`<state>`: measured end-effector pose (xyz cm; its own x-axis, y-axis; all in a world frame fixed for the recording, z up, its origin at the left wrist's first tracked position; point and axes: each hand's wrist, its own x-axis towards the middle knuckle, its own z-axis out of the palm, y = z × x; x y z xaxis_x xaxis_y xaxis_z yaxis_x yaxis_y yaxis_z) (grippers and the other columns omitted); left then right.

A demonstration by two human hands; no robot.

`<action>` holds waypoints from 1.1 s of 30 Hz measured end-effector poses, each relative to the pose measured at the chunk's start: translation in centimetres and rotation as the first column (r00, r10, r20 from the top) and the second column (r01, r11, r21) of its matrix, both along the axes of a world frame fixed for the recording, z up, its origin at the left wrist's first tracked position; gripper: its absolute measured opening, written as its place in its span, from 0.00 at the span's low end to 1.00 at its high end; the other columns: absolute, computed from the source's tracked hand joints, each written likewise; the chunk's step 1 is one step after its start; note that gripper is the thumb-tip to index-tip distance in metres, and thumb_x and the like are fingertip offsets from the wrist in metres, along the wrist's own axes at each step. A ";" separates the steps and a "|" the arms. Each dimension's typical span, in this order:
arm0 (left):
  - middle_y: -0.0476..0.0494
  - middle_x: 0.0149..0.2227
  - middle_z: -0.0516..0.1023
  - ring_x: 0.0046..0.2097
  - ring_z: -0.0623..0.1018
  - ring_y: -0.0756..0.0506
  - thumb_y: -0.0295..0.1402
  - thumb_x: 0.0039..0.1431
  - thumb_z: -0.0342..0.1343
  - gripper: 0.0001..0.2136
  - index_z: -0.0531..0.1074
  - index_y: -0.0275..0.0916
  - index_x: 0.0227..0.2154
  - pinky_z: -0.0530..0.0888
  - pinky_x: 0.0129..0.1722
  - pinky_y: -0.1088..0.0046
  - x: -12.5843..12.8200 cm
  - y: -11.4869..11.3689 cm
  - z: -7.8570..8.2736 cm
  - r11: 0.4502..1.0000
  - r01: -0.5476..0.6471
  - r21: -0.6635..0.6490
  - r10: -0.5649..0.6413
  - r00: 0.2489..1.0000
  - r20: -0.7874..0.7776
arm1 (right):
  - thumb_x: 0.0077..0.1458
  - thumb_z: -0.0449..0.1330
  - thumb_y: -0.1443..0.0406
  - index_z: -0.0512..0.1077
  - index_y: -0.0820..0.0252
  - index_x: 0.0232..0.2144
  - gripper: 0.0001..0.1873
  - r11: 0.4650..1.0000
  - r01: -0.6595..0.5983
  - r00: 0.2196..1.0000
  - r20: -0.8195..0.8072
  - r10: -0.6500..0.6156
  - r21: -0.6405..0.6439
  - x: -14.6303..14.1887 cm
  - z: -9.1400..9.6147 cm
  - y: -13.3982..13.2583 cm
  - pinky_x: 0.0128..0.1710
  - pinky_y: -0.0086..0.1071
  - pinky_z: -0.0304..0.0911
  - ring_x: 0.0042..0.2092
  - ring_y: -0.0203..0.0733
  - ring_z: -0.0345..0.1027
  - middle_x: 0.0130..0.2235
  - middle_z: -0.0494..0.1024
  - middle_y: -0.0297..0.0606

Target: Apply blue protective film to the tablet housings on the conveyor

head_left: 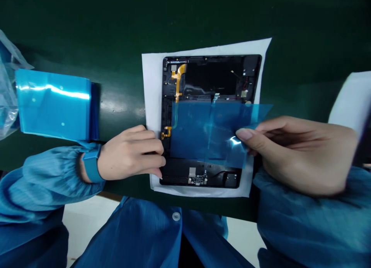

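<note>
An opened tablet (211,78) lies on a white sheet (152,90), its inner parts facing up. Over its middle spreads a clear blue film (197,132), through which the parts beneath still show. My right hand (301,148) pinches the film's right edge between thumb and fingers, and a corner of it bends upward there. At the tablet's lower left edge, my left hand (131,154) rests with curled fingers against the side. An orange flex cable (178,82) runs down the tablet's left part, and a small circuit board (198,179) sits at its bottom.
A stack of blue films (55,105) lies on the dark green table (121,24) at left, beside a clear plastic bag (7,94). Another white sheet (352,98) is at the right. The table's front edge runs close to my body.
</note>
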<state>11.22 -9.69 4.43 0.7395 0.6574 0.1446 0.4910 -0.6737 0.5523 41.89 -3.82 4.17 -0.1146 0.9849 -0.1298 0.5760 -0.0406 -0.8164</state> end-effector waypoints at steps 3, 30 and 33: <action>0.48 0.35 0.78 0.35 0.73 0.49 0.42 0.70 0.56 0.12 0.77 0.39 0.36 0.64 0.35 0.69 0.0 -0.1 0.0 1.000 -0.004 -0.001 0.004 1.000 0.003 | 0.47 0.76 0.56 0.80 0.56 0.25 0.12 1.000 -0.012 1.000 0.005 0.012 0.006 0.1 0.0 0.0 0.19 0.29 0.66 0.20 0.34 0.66 0.21 0.76 0.34; 0.48 0.36 0.77 0.36 0.71 0.49 0.41 0.70 0.56 0.11 0.77 0.39 0.37 0.63 0.35 0.69 0.0 -0.2 -0.3 1.000 -0.005 -0.013 0.005 1.000 0.017 | 0.47 0.74 0.65 0.79 0.56 0.23 0.07 0.996 -0.084 0.994 -0.069 0.081 -0.038 -0.6 0.9 0.7 0.18 0.20 0.66 0.18 0.30 0.68 0.18 0.75 0.28; 0.47 0.36 0.77 0.35 0.71 0.48 0.41 0.69 0.57 0.11 0.77 0.39 0.37 0.63 0.35 0.69 0.1 -0.2 -0.2 1.000 -0.003 -0.022 0.003 1.000 0.014 | 0.48 0.74 0.65 0.79 0.56 0.24 0.07 0.995 -0.090 0.994 -0.067 0.087 -0.037 -0.6 0.8 0.7 0.19 0.20 0.66 0.18 0.30 0.68 0.18 0.75 0.28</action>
<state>11.27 -9.87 4.23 0.7357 0.6626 0.1406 0.4850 -0.6602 0.5735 41.33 -3.07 4.92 -0.2108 0.9647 -0.1580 0.5242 -0.0249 -0.8512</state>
